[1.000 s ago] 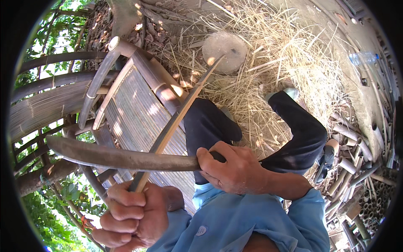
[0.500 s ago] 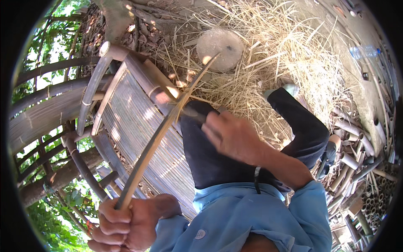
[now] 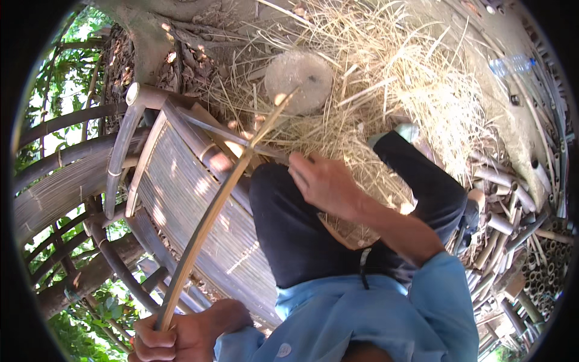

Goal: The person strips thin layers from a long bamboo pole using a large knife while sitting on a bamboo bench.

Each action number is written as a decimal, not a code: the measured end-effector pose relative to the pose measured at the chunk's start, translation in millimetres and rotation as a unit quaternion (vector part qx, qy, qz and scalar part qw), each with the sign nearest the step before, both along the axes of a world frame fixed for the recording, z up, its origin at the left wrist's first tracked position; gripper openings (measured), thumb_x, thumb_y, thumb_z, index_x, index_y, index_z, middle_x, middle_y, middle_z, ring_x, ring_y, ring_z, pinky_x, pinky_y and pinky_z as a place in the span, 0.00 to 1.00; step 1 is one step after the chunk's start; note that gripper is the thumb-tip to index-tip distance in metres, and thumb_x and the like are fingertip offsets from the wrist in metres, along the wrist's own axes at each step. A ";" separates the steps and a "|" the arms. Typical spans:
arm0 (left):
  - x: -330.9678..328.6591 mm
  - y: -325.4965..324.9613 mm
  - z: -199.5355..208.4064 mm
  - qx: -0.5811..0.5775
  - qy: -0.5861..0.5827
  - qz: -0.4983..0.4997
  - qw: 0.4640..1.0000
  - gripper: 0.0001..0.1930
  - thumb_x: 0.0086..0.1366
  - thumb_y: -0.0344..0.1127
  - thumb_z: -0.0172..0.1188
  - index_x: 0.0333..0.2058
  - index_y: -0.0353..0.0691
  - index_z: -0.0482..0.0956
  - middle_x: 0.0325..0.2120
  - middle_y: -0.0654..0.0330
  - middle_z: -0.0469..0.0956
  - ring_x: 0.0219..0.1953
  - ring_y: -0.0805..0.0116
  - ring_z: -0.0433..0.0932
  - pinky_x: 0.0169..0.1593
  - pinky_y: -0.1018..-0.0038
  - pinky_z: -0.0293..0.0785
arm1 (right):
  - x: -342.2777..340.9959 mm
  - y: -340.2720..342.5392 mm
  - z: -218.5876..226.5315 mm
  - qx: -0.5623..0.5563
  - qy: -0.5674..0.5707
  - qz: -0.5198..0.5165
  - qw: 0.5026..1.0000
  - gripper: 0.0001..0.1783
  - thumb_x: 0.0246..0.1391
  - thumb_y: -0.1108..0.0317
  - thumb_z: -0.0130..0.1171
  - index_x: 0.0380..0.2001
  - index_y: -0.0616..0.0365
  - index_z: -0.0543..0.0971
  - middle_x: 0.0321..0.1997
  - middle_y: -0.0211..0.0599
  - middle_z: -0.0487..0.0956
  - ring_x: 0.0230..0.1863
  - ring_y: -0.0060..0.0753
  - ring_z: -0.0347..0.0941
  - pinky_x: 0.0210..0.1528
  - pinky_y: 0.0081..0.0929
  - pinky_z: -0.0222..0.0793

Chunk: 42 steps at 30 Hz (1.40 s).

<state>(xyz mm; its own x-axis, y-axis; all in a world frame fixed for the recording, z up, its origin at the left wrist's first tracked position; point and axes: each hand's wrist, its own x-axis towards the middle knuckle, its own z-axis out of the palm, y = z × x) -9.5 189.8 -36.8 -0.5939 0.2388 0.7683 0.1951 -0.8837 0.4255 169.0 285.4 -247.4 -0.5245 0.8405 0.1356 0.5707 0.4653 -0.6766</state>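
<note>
A long split bamboo strip (image 3: 205, 230) slants from lower left up toward the round block. Its lower end is wrapped in the fist of my left hand (image 3: 181, 335). My right hand (image 3: 325, 184) is closed on a knife, whose handle is mostly hidden in the fingers. The thin knife blade (image 3: 212, 128) points left and crosses the strip near its upper part, seemingly touching it. Beyond the crossing, the strip narrows to a tip in front of the round block (image 3: 300, 75).
My dark-trousered legs (image 3: 289, 223) are bent below the knife. A slatted bamboo bench (image 3: 199, 211) stands at left. Pale shavings (image 3: 416, 84) cover the ground. Cut bamboo pieces (image 3: 497, 223) are heaped at right, and a clear plastic bottle (image 3: 511, 64) lies at far right.
My right hand has moved slightly, and the blurred knife blade now shows clearly across the strip. The left fist sits a little lower, still around the strip; the whole view has shifted slightly.
</note>
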 end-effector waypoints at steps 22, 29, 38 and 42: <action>-31.0 6.7 27.3 -0.028 0.093 -0.009 0.995 0.22 0.79 0.49 0.43 0.25 0.45 0.59 0.19 0.68 0.54 0.19 0.76 0.49 0.21 0.77 0.47 | 19.4 61.4 -81.1 -0.267 0.004 -0.084 0.960 0.15 0.62 0.63 0.60 0.45 0.58 0.70 0.24 0.50 0.76 0.26 0.50 0.78 0.31 0.40 0.71; 26.6 9.7 8.9 -0.024 0.027 0.084 0.996 0.22 0.78 0.54 0.44 0.27 0.46 0.57 0.20 0.68 0.52 0.19 0.77 0.47 0.20 0.77 0.44 | -3.3 -43.5 109.2 0.005 0.117 -0.004 0.993 0.15 0.56 0.65 0.68 0.41 0.61 0.75 0.31 0.47 0.78 0.28 0.45 0.79 0.28 0.39 0.75; 35.9 1.7 3.3 -0.059 -0.008 0.157 0.986 0.23 0.76 0.56 0.48 0.26 0.47 0.57 0.19 0.69 0.52 0.17 0.77 0.46 0.20 0.77 0.41 | -5.2 -73.0 127.5 0.033 0.104 0.082 0.991 0.17 0.56 0.65 0.66 0.46 0.59 0.76 0.26 0.37 0.73 0.21 0.38 0.75 0.18 0.31 0.73; 31.5 -1.5 2.2 -0.027 0.003 0.106 0.994 0.24 0.75 0.56 0.49 0.26 0.47 0.58 0.18 0.70 0.51 0.17 0.77 0.45 0.20 0.77 0.40 | -7.1 -69.8 100.1 0.070 0.107 0.074 0.989 0.11 0.59 0.64 0.62 0.40 0.58 0.74 0.24 0.37 0.71 0.21 0.39 0.76 0.16 0.35 0.73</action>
<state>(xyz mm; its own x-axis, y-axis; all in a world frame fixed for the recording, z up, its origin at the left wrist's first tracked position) 22.0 188.3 -34.5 -0.6306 0.1499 0.7615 0.3778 -0.7978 0.4699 161.9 215.5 -147.3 -0.5878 0.7215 0.3660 0.3392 0.6305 -0.6981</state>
